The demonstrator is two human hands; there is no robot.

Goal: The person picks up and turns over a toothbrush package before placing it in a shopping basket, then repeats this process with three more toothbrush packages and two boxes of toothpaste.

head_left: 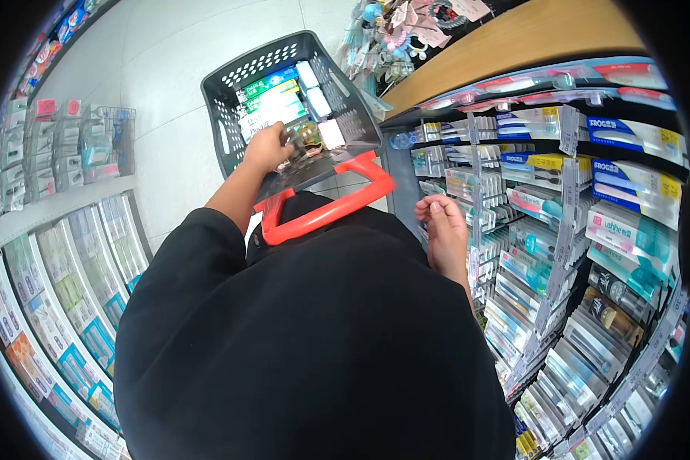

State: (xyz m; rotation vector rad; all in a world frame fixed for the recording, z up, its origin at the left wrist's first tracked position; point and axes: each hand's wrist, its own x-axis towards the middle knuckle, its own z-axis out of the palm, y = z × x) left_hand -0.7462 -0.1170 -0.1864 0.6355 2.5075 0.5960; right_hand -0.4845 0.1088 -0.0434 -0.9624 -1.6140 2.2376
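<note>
My left hand (267, 148) reaches into a dark grey shopping basket (215, 126), its fingers bent downward and closed. What they grip, if anything, is hidden; a shiny gold-and-clear package (309, 136) lies right by the fingertips. Toothpaste boxes (272, 102) in green, yellow and white fill the far left of the basket. White-and-blue boxes (312, 88) lie along its right side, with a pale box (331, 133) nearer me. The basket's red handle (326, 218) rests close against my body. My right hand (445, 234) hangs near the right shelf, fingers curled in towards the thumb, nothing visible in them.
On the right stands a rack of packaged toothbrushes (632, 180) below a wooden shelf top (514, 54). Hair accessories (406, 31) hang at its far end. Shelves of boxed goods (61, 307) and a wire rack of small packets (69, 142) line the left. Pale tiled floor (165, 77) lies between.
</note>
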